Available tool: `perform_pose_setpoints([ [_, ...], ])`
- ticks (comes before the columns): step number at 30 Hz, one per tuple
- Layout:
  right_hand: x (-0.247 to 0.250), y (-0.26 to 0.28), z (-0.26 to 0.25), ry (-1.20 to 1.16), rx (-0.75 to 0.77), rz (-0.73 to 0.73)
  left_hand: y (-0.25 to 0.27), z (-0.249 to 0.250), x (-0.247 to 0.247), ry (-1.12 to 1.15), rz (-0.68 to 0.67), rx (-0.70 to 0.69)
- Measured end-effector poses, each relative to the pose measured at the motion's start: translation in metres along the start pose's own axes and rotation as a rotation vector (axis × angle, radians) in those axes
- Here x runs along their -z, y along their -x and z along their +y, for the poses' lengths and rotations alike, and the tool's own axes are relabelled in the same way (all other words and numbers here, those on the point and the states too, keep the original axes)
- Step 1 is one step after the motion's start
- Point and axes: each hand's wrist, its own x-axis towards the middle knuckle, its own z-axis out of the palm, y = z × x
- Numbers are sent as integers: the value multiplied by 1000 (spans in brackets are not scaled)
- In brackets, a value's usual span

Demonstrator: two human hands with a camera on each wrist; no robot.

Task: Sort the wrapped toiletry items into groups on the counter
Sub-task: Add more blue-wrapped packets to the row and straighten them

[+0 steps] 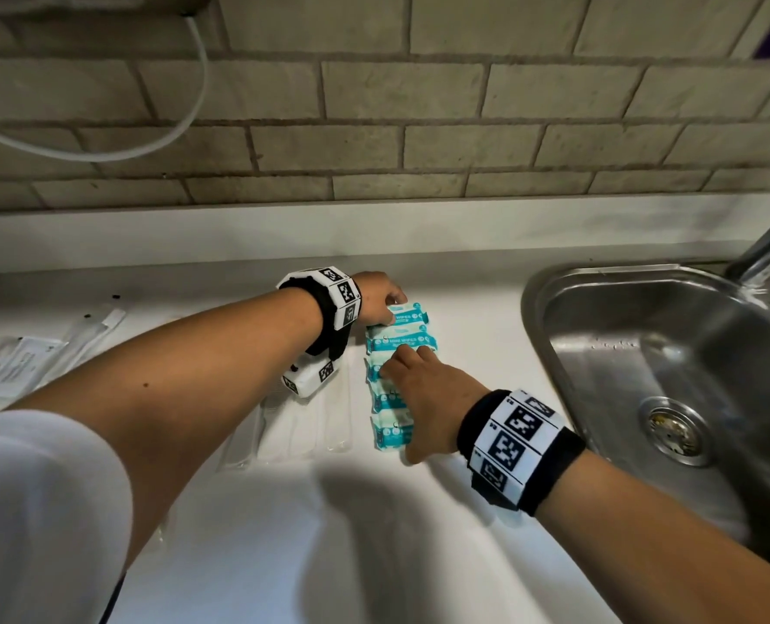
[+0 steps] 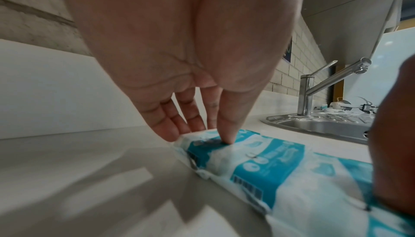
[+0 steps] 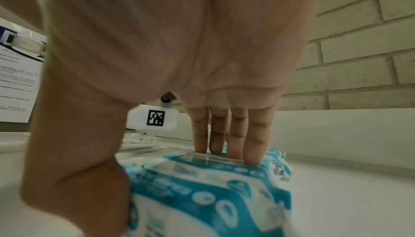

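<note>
A steel sink point(image 1: 671, 353) with a tap point(image 2: 314, 88) sits below a brick wall point(image 1: 396, 105).

the row of teal-and-white wrapped wipe packs point(image 1: 390, 380) is partly hidden under the right hand point(image 1: 423, 398), and its far end is covered by the left hand point(image 1: 376, 299). the print on the clear flat wrapped packets point(image 1: 18, 367) at the white desk's point(image 1: 284, 533) left is too small to be read. the steel sink point(image 1: 671, 367) is cut off by the right edge.
</note>
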Motion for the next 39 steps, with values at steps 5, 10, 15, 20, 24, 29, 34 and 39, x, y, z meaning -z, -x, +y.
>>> perform_pose_setpoints([
  [5, 0, -1, 4, -24, 19, -15, 2, -1, -1, 35, 27, 8],
  [10, 17, 2, 18, -306, -15, 8, 12, -8, 4, 126, 156, 67],
  [15, 33, -22, 43, -410, -221, 205, 25, -22, 0, 327, 271, 263],
  [20, 27, -47, 58, -348, -386, 67, 31, -21, -18, 496, 213, 347],
  [24, 24, -58, 60, -323, -394, 19, 28, -15, -23, 641, 190, 366],
  [29, 22, -65, 57, -264, -333, 18, 27, -14, -24, 695, 216, 379],
  [34, 22, -66, 55, -237, -321, 19, 28, -15, -25, 667, 216, 363],
  [39, 23, -57, 53, -361, -354, 47, 37, -14, -23, 502, 244, 344],
])
